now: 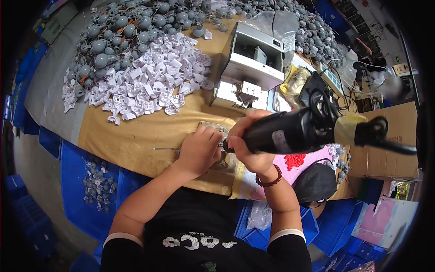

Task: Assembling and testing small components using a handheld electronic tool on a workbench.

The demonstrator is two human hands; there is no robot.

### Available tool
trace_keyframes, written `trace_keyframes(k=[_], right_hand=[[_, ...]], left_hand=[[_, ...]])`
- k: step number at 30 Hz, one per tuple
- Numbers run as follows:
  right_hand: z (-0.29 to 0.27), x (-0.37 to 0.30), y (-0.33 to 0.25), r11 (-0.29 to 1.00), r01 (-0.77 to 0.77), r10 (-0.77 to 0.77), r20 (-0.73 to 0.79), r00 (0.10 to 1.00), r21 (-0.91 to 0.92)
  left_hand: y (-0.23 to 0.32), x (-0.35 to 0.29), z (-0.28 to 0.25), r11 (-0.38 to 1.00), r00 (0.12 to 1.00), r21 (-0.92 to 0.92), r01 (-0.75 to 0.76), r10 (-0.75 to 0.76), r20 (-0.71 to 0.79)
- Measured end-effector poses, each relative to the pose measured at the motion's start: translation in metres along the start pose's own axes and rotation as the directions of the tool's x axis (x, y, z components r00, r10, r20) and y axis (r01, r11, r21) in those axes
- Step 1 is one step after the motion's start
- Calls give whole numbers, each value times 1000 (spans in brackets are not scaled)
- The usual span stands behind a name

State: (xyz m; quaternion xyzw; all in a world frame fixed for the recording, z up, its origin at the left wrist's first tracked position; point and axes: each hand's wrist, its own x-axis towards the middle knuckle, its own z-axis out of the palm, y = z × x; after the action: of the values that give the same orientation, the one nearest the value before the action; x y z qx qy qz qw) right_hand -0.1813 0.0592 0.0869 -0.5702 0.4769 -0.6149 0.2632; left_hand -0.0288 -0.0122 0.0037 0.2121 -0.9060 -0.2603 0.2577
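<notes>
My right hand [251, 147] is wrapped round a black electric screwdriver [281, 134], whose cable trails off to the right. The tool's tip points left, toward my left hand [199, 149]. Closed fingers of that left hand press down on a small part at a block-like fixture [224, 162] on the table; the part is mostly hidden behind them. From beside the left hand a thin wire-like rod [165, 148] sticks out to the left.
White plastic parts [154, 77] lie heaped at the far left, with grey round parts [145, 22] behind. A metal box-shaped machine [253, 59] stands beyond my hands. Red pieces [294, 161] and a black cap [316, 182] lie right. Blue bins [74, 177] stand below the table edge.
</notes>
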Motion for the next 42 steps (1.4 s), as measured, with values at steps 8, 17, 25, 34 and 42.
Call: trace_keyframes(k=[8,17,25,34,42], right_hand=[[-1,-12,12,996,72,-71,11,997,-56],[-3,-10,10,986,156,-148,116,982,-63],[-13,-5,10,992,-69,73,-34,997,107],[-129,0,60,922,-349,372,-635,677,168],[-104,-31,71,761,-188,-80,-377,923,-620]], left_hand=[[2,1,-1,999,1000,-42,-3,2,-27],[-2,1,-5,996,1000,-90,6,-5,11],[3,3,-6,997,994,-35,71,-68,90],[6,-5,-6,991,992,-36,125,-124,36],[5,-11,-6,993,993,-43,113,-111,32]])
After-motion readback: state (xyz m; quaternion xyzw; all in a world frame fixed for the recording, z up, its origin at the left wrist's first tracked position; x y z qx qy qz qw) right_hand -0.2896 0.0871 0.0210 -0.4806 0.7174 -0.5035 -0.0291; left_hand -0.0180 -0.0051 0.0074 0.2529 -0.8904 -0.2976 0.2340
